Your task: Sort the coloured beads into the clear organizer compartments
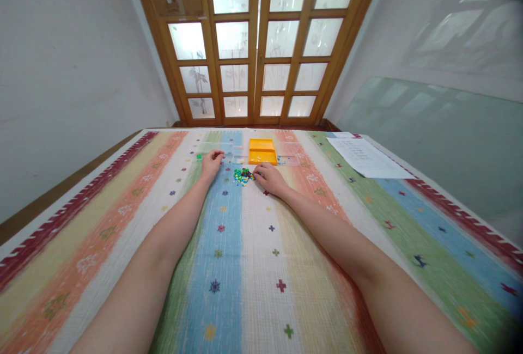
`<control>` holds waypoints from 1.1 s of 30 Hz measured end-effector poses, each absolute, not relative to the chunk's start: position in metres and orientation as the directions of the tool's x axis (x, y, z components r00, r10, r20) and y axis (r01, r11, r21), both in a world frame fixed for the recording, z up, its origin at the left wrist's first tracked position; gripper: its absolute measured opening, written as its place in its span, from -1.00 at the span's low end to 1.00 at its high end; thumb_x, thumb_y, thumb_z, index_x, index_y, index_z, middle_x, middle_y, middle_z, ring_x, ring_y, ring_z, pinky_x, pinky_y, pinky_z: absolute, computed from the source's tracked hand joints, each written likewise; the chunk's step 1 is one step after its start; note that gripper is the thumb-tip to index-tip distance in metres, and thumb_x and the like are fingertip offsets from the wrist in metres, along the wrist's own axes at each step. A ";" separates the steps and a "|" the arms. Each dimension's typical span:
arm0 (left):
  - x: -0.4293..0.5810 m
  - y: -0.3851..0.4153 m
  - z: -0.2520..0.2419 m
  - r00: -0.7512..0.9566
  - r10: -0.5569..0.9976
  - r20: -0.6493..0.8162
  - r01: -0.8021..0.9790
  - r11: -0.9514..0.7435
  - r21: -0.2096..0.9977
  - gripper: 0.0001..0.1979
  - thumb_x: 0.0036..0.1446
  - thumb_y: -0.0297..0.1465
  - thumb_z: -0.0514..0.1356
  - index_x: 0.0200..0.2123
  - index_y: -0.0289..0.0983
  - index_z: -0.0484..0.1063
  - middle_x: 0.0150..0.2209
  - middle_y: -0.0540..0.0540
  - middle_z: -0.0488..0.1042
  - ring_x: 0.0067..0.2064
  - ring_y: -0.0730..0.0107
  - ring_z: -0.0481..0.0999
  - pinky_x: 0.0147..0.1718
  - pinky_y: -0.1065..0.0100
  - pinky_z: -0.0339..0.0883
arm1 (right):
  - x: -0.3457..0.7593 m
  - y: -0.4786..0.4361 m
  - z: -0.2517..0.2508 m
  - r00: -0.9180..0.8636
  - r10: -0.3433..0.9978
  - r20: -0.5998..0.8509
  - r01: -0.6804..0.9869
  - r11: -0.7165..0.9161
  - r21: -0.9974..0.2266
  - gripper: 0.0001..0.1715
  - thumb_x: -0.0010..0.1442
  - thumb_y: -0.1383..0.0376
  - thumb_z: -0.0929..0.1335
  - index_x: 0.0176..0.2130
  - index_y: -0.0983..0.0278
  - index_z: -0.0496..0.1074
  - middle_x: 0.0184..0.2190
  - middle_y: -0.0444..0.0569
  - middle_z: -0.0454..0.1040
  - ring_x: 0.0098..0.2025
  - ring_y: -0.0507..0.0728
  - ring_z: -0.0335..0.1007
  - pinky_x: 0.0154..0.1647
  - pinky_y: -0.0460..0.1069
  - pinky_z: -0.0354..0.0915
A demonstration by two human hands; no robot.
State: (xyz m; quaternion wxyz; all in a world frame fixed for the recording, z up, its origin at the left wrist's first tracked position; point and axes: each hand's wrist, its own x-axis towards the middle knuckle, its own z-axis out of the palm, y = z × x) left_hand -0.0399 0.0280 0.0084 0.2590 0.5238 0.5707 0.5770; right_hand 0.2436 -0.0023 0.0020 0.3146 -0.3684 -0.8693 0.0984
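Observation:
My left hand (211, 163) is over a clear plastic box (235, 150), thumb and fingers pinched together. Whatever is between those fingertips is too small to make out. Green pieces (199, 157) lie in the clear box, left of that hand. My right hand (269, 178) rests at the right edge of a pile of small multicoloured pieces (242, 176), its fingers curled down and closed at the pile. Its fingertips partly hide what they touch. Behind the right hand stands an open yellow box (262, 152) with a few tiny pieces in its near part.
Another clear box (291, 158) sits right of the yellow one, with small blue pieces near its left side. Printed sheets of paper (368, 157) lie at the table's far right. A striped cloth (229, 267) covers the table; wood-framed glass doors (257, 92) stand beyond.

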 end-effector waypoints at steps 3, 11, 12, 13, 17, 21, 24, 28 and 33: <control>-0.054 0.032 0.007 -0.413 0.847 0.335 0.307 -0.217 0.927 -0.77 0.18 -0.36 0.18 -0.16 -0.31 0.56 -0.34 -0.07 0.58 -0.37 0.40 0.50 -0.33 0.40 0.41 | 0.244 -0.003 0.003 -0.531 0.702 0.475 0.577 0.710 -0.404 -0.81 0.42 0.29 0.35 -0.15 0.23 0.60 -0.12 0.04 0.54 -0.02 0.18 0.43 0.07 0.05 0.31; -0.086 0.040 -0.003 -0.591 0.755 0.283 0.261 -0.154 0.953 -0.61 0.18 -0.41 0.11 0.03 -0.36 0.55 -0.21 -0.15 0.64 -0.43 0.46 0.46 -0.39 0.44 0.35 | 0.244 -0.001 -0.001 -0.531 0.698 0.480 0.573 0.713 -0.404 -0.82 0.42 0.29 0.36 -0.16 0.23 0.60 -0.12 0.04 0.54 -0.03 0.17 0.43 0.06 0.05 0.31; -0.087 0.041 -0.004 -0.592 0.759 0.272 0.254 -0.144 0.956 -0.56 0.19 -0.41 0.10 0.09 -0.35 0.53 -0.17 -0.15 0.65 -0.45 0.47 0.45 -0.40 0.44 0.34 | 0.244 -0.001 -0.001 -0.532 0.696 0.482 0.572 0.715 -0.402 -0.82 0.42 0.29 0.36 -0.16 0.24 0.60 -0.12 0.04 0.54 -0.03 0.17 0.43 0.06 0.05 0.31; -0.088 0.041 -0.005 -0.589 0.762 0.269 0.257 -0.138 0.956 -0.53 0.19 -0.41 0.09 0.15 -0.34 0.50 -0.14 -0.16 0.65 -0.47 0.48 0.44 -0.40 0.43 0.34 | 0.244 -0.001 0.000 -0.532 0.695 0.483 0.572 0.716 -0.400 -0.81 0.42 0.28 0.36 -0.17 0.24 0.59 -0.12 0.04 0.54 -0.03 0.17 0.43 0.06 0.05 0.31; -0.083 0.040 -0.007 -0.523 0.779 0.346 0.376 -0.153 0.914 -0.57 0.21 -0.39 0.09 0.10 -0.30 0.54 -0.14 -0.14 0.66 -0.43 0.41 0.49 -0.28 0.35 0.42 | 0.243 -0.003 0.002 -0.528 0.709 0.467 0.593 0.702 -0.395 -0.80 0.42 0.28 0.35 -0.17 0.23 0.60 -0.11 0.04 0.54 -0.02 0.18 0.43 0.07 0.05 0.31; -0.062 0.031 -0.003 -0.352 0.824 0.444 0.548 -0.203 0.811 -0.68 0.23 -0.39 0.11 -0.07 -0.26 0.62 -0.21 -0.11 0.65 -0.24 0.27 0.58 -0.11 0.27 0.44 | 0.242 -0.007 0.007 -0.477 0.756 0.449 0.670 0.643 -0.370 -0.79 0.41 0.21 0.37 -0.06 0.22 0.58 -0.06 0.06 0.54 0.03 0.21 0.42 0.08 0.06 0.31; -0.041 0.023 0.000 -0.141 0.865 0.482 0.660 -0.280 0.697 -0.72 0.26 -0.38 0.13 -0.11 -0.24 0.64 -0.19 -0.11 0.66 -0.19 0.24 0.58 -0.06 0.24 0.43 | 0.241 -0.011 0.010 -0.491 0.751 0.441 0.690 0.645 -0.329 -0.50 0.33 0.05 0.44 0.17 0.20 0.48 0.04 0.10 0.51 0.10 0.26 0.40 0.14 0.10 0.29; -0.022 0.015 0.000 0.074 0.879 0.471 0.739 -0.365 0.566 -0.74 0.29 -0.39 0.14 -0.11 -0.21 0.64 -0.13 -0.12 0.65 -0.14 0.22 0.57 -0.02 0.21 0.42 | 0.238 -0.019 0.012 -0.558 0.725 0.403 0.688 0.676 -0.264 -0.19 0.23 -0.14 0.48 0.29 0.18 0.37 0.16 0.16 0.44 0.19 0.33 0.35 0.22 0.16 0.23; -0.015 0.012 -0.001 0.212 0.867 0.451 0.783 -0.427 0.452 -0.74 0.29 -0.39 0.14 -0.12 -0.25 0.63 -0.12 -0.16 0.63 -0.06 0.15 0.55 0.03 0.16 0.39 | 0.227 -0.028 0.016 -0.543 0.755 0.367 0.747 0.634 -0.200 -0.12 0.20 -0.28 0.43 0.28 0.15 0.38 0.13 0.18 0.44 0.19 0.39 0.32 0.21 0.23 0.20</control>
